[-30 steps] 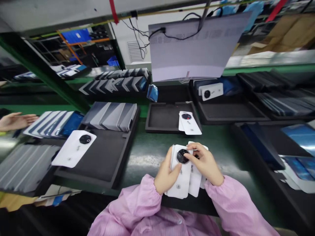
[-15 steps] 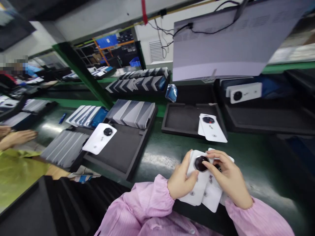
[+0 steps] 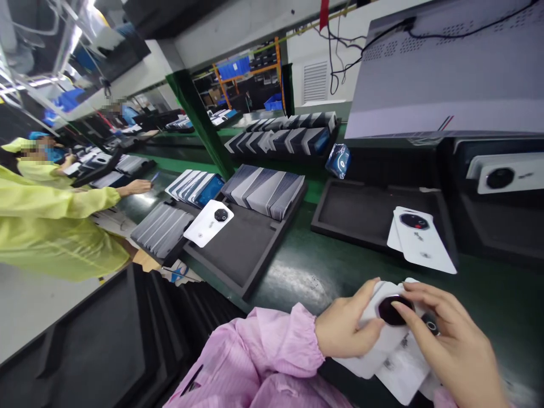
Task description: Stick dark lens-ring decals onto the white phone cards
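Note:
My left hand [image 3: 351, 326] is closed on the edge of a white phone back panel [image 3: 368, 354], thumb on its face; more panels seem stacked beneath. My right hand [image 3: 453, 334] grips the panel's top end, its thumb pressed on the dark round camera cover [image 3: 395, 310]. Partly under my right hand lies a second white panel [image 3: 406, 368] with its own dark camera piece [image 3: 430, 324]. Beyond my hands, two overlapping white panels [image 3: 427, 243] rest on the front edge of a black tray [image 3: 352, 212].
To the left, a black tray [image 3: 238, 249] holds a grey row of sleeved pieces [image 3: 263, 190], with a white panel [image 3: 208, 224] across its corner. A large grey panel [image 3: 437, 85] hangs above the green bench [image 3: 293, 277]. A co-worker in a yellow sleeve [image 3: 89, 201] reaches in with a blue pen-like item.
The view has swung left, so things shift rightward in the picture. Both my hands keep hold of the panel. The co-worker's hand has reached further over the bench to the blue item.

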`<control>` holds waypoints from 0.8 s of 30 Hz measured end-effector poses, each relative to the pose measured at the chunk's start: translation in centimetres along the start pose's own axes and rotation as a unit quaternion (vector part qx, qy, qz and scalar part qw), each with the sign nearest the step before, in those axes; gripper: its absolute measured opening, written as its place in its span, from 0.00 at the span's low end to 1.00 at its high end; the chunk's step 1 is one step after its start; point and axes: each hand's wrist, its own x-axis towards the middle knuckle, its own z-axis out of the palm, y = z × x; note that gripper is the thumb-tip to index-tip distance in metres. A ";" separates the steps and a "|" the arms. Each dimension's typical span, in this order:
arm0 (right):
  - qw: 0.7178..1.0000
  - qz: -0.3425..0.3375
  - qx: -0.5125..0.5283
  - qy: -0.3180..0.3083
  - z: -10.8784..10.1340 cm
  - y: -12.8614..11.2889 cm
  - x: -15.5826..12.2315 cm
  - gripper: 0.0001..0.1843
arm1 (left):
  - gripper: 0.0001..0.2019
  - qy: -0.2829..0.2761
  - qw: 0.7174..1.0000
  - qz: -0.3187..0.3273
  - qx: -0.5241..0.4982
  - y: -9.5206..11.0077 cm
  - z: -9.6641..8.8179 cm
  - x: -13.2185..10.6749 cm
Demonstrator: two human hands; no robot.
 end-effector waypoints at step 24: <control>0.998 -0.017 -0.027 0.061 -1.0 0.0 -0.1 0.19 | 0.34 0.028 0.999 0.041 0.009 -0.3 0.5 0.0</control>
